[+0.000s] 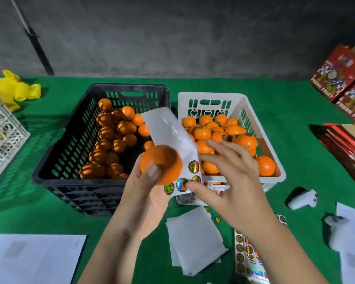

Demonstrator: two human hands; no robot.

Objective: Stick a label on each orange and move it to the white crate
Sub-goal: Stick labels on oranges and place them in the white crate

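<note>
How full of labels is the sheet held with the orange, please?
Nearly empty: the sheet is mostly bare backing, with about four labels near its lower end.

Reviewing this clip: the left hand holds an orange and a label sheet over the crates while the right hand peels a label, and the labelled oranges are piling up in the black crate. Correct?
Not quite. The head view shows the labelled oranges in the white crate, not the black crate. The left hand does hold an orange and label sheet; the right hand picks at a label.
</note>
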